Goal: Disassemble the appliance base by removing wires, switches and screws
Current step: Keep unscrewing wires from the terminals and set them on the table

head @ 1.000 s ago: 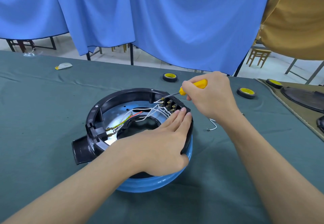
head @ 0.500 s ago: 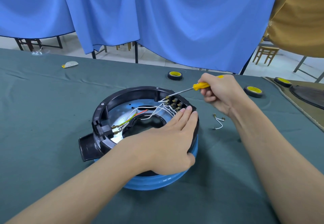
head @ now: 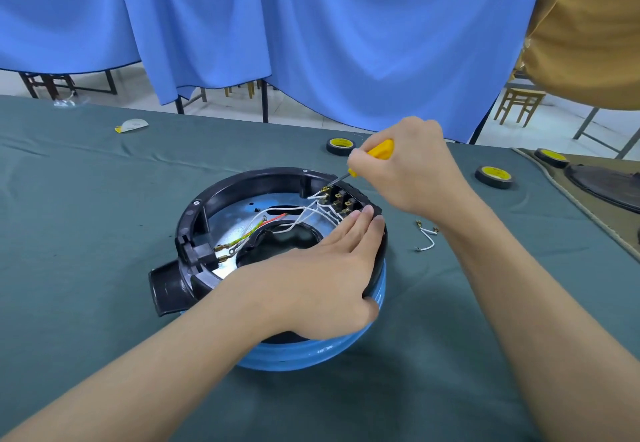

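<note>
The round appliance base [head: 242,185], black-rimmed over a blue shell, lies upside down on the green cloth. Inside it run white, red and yellow-green wires [head: 277,220] leading to a black switch block [head: 343,201] at the right rim. My left hand [head: 322,279] rests flat on the near right rim, fingers straight beside the switch block and thumb hooked over the edge. My right hand [head: 412,168] grips a yellow-handled screwdriver [head: 377,151]; its tip touches a brass terminal at the block's far end.
Loose white wire pieces [head: 426,235] lie on the cloth right of the base. Black-and-yellow tape rolls [head: 340,145] [head: 493,175] sit at the back. A second dark appliance part [head: 609,185] lies on a tan mat at far right. Blue curtain hangs behind.
My right hand has swung the screwdriver from nearly flat to a steeper angle, with its tip down onto the far terminal. My left hand stays on the rim.
</note>
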### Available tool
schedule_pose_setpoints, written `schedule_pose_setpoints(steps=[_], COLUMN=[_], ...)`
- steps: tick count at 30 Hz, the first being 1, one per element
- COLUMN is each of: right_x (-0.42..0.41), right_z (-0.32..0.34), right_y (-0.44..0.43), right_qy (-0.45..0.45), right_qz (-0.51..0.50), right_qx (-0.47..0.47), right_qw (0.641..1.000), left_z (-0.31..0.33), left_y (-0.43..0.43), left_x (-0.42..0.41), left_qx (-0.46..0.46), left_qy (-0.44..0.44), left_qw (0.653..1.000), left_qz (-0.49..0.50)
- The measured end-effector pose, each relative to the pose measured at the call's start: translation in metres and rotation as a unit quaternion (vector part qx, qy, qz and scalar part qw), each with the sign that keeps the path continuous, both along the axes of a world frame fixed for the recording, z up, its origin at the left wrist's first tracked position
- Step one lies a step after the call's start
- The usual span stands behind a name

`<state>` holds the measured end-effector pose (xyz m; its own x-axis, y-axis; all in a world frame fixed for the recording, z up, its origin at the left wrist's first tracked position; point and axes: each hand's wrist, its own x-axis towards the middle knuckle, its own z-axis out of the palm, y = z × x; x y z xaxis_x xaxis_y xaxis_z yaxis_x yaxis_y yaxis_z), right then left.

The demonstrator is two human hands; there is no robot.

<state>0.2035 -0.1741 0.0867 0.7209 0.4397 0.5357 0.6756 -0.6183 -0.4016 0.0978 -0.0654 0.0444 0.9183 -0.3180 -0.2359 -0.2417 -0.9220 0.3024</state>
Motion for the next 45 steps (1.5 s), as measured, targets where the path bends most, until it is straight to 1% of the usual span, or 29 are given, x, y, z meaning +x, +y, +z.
schedule_pose_setpoints(steps=[2,3,5,7,9,10,11,12,13,18,22,25,28,32,34,35,37,38,40,42,43,44,45], right_x=[0.009,0.014,0.024,0.032,0.037,0.038,0.038,0.038,0.037,0.029,0.021,0.013,0.003,-0.002,-0.002,0.0,0.008,0.013,0.024,0.033,0.036,0.037,0.037], right_z=[-0.001,-0.002,-0.006,-0.011,-0.016,-0.018,-0.02,-0.02,-0.019,-0.011,-0.008,-0.004,-0.001,0.003,0.005,0.005,0.003,0.002,-0.001,-0.005,-0.007,-0.009,-0.01], right_y=[-0.004,-0.007,-0.011,-0.013,-0.014,-0.014,-0.013,-0.012,-0.011,-0.013,-0.014,-0.013,-0.01,-0.005,-0.003,-0.002,-0.003,-0.005,-0.009,-0.013,-0.014,-0.015,-0.015], right_qy=[0.085,0.137,0.232,0.316,0.399,0.429,0.446,0.449,0.44,0.322,0.248,0.184,0.126,0.069,0.068,0.081,0.147,0.196,0.303,0.39,0.413,0.418,0.406], right_qz=[-0.017,-0.02,-0.025,-0.036,-0.045,-0.045,-0.044,-0.045,-0.049,-0.05,-0.048,-0.05,-0.05,-0.041,-0.039,-0.044,-0.053,-0.054,-0.062,-0.076,-0.078,-0.077,-0.071], right_qx=[0.084,0.138,0.231,0.301,0.342,0.355,0.365,0.369,0.367,0.319,0.26,0.197,0.132,0.063,0.059,0.07,0.136,0.182,0.267,0.316,0.329,0.334,0.333], right_qw=[0.993,0.981,0.945,0.899,0.85,0.829,0.816,0.813,0.819,0.89,0.932,0.962,0.982,0.995,0.995,0.993,0.978,0.962,0.913,0.862,0.846,0.841,0.848], left_z=[0.0,0.0,0.001,0.001,0.001,0.0,0.0,0.0,-0.001,0.0,-0.001,-0.001,0.0,0.0,0.0,0.001,0.001,0.002,0.002,0.002,0.002,0.001,0.001], left_y=[-0.001,-0.001,-0.002,-0.002,-0.002,-0.002,-0.001,-0.001,-0.001,0.0,0.001,0.0,0.0,-0.001,-0.001,-0.001,-0.001,-0.002,-0.002,-0.002,-0.002,-0.001,-0.001], left_x=[0.0,0.0,0.0,0.0,0.001,0.001,0.001,0.001,0.001,0.002,0.001,0.001,0.001,0.001,0.001,0.0,0.0,-0.001,-0.001,0.0,0.0,0.0,0.0], left_qx=[0.002,0.004,0.006,0.008,0.013,0.014,0.016,0.017,0.016,0.007,0.008,0.006,0.004,0.005,0.004,0.003,0.001,0.0,0.001,0.0,0.0,0.001,0.002], left_qy=[0.0,0.001,0.005,0.009,0.009,0.009,0.008,0.007,0.008,0.009,0.005,0.003,0.002,-0.001,-0.003,-0.003,0.0,0.002,0.004,0.004,0.004,0.004,0.004], left_qw=[1.0,1.0,1.0,1.0,1.0,1.0,1.0,1.0,1.0,1.0,1.0,1.0,1.0,1.0,1.0,1.0,1.0,1.0,1.0,1.0,1.0,1.0,1.0], left_qz=[0.001,0.002,0.005,0.007,0.006,0.005,0.004,0.004,0.004,0.004,0.004,0.007,0.007,0.006,0.007,0.007,0.006,0.006,0.005,0.004,0.004,0.003,0.002])
